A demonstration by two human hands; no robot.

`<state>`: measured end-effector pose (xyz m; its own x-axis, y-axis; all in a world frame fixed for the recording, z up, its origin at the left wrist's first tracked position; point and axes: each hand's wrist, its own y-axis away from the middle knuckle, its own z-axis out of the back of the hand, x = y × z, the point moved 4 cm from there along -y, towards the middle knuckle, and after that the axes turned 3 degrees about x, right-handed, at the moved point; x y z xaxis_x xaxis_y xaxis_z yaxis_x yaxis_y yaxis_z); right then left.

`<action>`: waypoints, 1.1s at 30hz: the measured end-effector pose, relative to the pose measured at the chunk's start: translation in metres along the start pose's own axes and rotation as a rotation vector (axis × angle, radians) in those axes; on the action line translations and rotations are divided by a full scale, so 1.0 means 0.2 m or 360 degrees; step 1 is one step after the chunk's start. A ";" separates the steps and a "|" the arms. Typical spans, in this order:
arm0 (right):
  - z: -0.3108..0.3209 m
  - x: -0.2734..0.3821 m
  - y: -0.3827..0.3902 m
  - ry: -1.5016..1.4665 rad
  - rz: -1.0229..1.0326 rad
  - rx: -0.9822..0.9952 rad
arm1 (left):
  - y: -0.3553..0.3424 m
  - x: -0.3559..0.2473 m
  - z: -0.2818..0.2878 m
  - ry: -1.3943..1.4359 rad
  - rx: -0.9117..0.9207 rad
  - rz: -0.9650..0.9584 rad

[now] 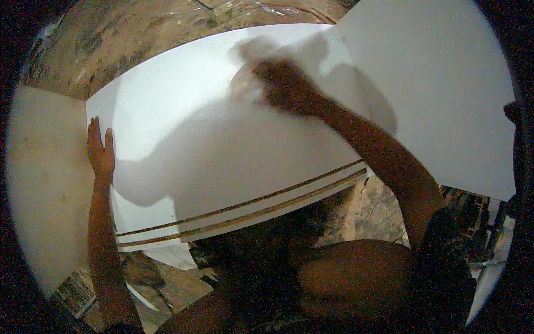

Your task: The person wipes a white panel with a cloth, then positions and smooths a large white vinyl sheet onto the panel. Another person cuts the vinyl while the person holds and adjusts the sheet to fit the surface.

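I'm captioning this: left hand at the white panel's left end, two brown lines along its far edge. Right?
Not quite: in the head view, the two brown lines on the white panel run along its near edge; the left hand is at its left end.

- The left hand (102,151) lies spread at the left edge of a white panel (150,106), beside an upright beige board (47,178).
- The right hand (286,83), blurred, reaches over the panel's far part (whether it grips anything is too smeared to tell).
- Two dark grooves (245,201) run along the panel's near side.
- A pale grey board (434,83) stands at the right.
- Brown ground (150,39) shows beyond.
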<state>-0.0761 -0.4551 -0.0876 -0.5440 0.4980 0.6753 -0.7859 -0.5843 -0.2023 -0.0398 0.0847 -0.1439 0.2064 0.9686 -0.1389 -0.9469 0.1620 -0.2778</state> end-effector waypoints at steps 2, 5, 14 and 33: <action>0.25 -0.20 0.02 0.0709 -0.0326 -0.0327 | 0.00 0.01 0.00 0.0048 0.0005 0.0022; 0.20 -0.30 0.03 0.1585 -0.0787 -0.0080 | -0.03 0.03 0.01 0.0002 -0.0013 0.0008; -0.88 0.73 -0.11 -0.0263 0.0384 0.0542 | -0.05 0.05 -0.02 -0.0117 -0.0028 -0.0007; -0.32 -0.41 -0.50 0.1196 -0.1049 -0.0675 | -0.01 -0.01 0.01 -0.0006 -0.0066 0.0008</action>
<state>0.0283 -0.3959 -0.1675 0.0948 0.9820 0.1633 -0.9485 0.1389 -0.2848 -0.0388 0.0838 -0.1404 0.2005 0.9701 -0.1366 -0.9369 0.1491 -0.3161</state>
